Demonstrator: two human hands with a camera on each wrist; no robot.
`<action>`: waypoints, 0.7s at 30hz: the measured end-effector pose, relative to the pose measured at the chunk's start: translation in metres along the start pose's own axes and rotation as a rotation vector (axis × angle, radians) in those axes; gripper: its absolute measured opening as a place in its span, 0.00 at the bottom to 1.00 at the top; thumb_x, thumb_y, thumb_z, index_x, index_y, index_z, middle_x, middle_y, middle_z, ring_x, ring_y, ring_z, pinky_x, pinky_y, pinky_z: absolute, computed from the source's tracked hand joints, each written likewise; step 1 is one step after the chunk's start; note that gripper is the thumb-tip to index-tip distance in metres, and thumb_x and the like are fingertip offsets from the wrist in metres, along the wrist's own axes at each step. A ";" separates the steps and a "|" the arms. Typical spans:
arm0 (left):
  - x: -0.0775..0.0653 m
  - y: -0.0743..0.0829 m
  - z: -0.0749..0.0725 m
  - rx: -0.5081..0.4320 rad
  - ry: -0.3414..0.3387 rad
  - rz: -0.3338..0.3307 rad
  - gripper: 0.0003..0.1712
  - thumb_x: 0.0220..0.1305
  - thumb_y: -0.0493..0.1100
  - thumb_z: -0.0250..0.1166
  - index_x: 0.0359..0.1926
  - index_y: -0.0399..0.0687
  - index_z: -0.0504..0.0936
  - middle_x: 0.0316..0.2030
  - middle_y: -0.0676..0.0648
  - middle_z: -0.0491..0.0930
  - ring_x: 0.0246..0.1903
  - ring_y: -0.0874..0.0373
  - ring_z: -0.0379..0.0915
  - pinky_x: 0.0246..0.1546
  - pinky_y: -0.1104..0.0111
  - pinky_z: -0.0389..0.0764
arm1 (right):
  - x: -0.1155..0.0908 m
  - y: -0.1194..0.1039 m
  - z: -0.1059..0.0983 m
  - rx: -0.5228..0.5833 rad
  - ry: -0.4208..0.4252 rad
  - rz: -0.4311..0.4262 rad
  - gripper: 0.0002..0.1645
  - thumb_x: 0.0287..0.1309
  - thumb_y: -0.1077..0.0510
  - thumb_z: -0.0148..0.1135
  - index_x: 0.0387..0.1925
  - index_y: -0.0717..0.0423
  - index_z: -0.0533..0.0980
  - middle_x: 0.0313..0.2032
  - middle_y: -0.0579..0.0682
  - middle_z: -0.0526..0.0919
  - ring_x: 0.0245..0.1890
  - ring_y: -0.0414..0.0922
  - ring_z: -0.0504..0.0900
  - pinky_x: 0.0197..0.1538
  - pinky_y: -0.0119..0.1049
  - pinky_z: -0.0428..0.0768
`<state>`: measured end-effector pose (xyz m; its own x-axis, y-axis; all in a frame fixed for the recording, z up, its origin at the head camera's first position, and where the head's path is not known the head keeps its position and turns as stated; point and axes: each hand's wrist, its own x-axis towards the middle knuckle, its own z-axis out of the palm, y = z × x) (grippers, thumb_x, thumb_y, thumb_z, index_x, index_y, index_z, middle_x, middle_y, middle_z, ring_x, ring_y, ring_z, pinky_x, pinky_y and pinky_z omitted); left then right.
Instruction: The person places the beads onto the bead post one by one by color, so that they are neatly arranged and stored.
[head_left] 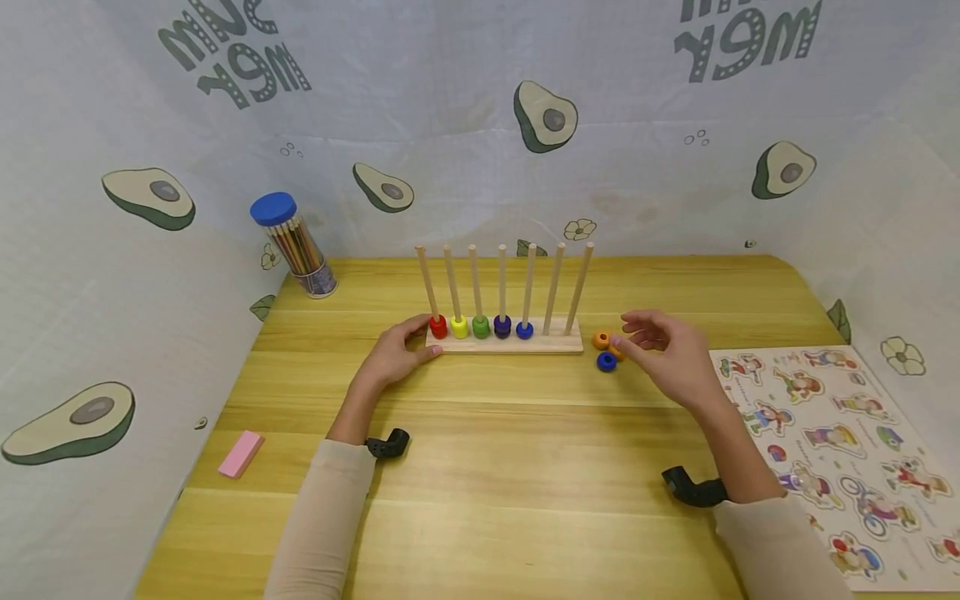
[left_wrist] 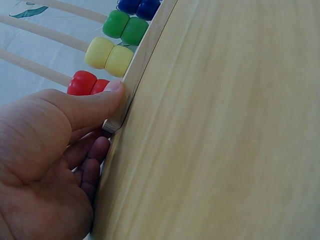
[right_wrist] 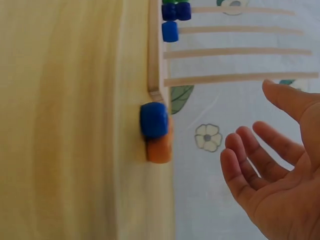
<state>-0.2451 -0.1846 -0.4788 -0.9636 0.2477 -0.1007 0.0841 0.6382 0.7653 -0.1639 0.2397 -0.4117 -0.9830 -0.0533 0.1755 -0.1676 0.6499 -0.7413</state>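
A wooden peg rack (head_left: pixel 558 342) stands on the table with a row of upright pegs. From the left, its pegs carry red beads (head_left: pixel 438 327), yellow beads (left_wrist: pixel 109 56), green beads (head_left: pixel 480 327), dark blue beads (head_left: pixel 502 327) and one blue bead (right_wrist: pixel 170 31). The two rightmost pegs are bare. My left hand (head_left: pixel 397 354) holds the rack's left end, thumb on the front edge of the base and fingers around the end. Right of the rack lie a loose blue bead (head_left: pixel 607 362) and orange beads (head_left: pixel 601 339). Over them hovers my right hand (head_left: pixel 670 357), fingers loosely bent, nothing between them.
A blue-lidded jar of pencils (head_left: pixel 296 246) stands at the back left. On the left side lies a pink block (head_left: pixel 241 454). A board with cartoon figures (head_left: pixel 840 450) covers the right side. Avocado-print cloth (head_left: pixel 465 125) hangs behind the table.
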 end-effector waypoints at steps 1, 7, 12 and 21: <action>0.000 0.000 0.000 -0.001 0.000 0.000 0.41 0.68 0.54 0.70 0.78 0.54 0.66 0.69 0.40 0.74 0.73 0.42 0.64 0.77 0.46 0.60 | -0.001 0.002 0.001 -0.006 -0.012 0.010 0.29 0.69 0.44 0.66 0.62 0.56 0.78 0.52 0.59 0.85 0.45 0.42 0.82 0.45 0.15 0.75; -0.001 0.000 0.000 -0.002 0.004 0.010 0.41 0.68 0.53 0.70 0.77 0.53 0.67 0.69 0.40 0.75 0.73 0.41 0.65 0.76 0.45 0.60 | -0.004 0.016 0.008 -0.040 -0.077 0.055 0.31 0.67 0.43 0.68 0.63 0.57 0.78 0.51 0.59 0.86 0.47 0.54 0.84 0.43 0.21 0.78; -0.002 0.002 0.000 -0.005 0.003 0.011 0.40 0.68 0.53 0.71 0.77 0.54 0.67 0.69 0.41 0.75 0.72 0.42 0.65 0.76 0.45 0.60 | -0.004 0.022 0.015 -0.023 -0.125 0.099 0.31 0.65 0.45 0.71 0.62 0.59 0.79 0.49 0.59 0.86 0.46 0.53 0.84 0.42 0.26 0.80; -0.002 0.002 -0.001 -0.007 0.000 0.006 0.40 0.68 0.53 0.71 0.77 0.54 0.67 0.68 0.40 0.75 0.72 0.42 0.65 0.76 0.45 0.61 | -0.005 0.025 0.020 -0.014 -0.165 0.154 0.32 0.64 0.45 0.71 0.62 0.62 0.79 0.51 0.61 0.85 0.46 0.53 0.82 0.42 0.27 0.80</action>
<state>-0.2433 -0.1843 -0.4762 -0.9630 0.2520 -0.0960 0.0886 0.6318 0.7701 -0.1652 0.2410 -0.4444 -0.9960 -0.0757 -0.0483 -0.0150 0.6703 -0.7420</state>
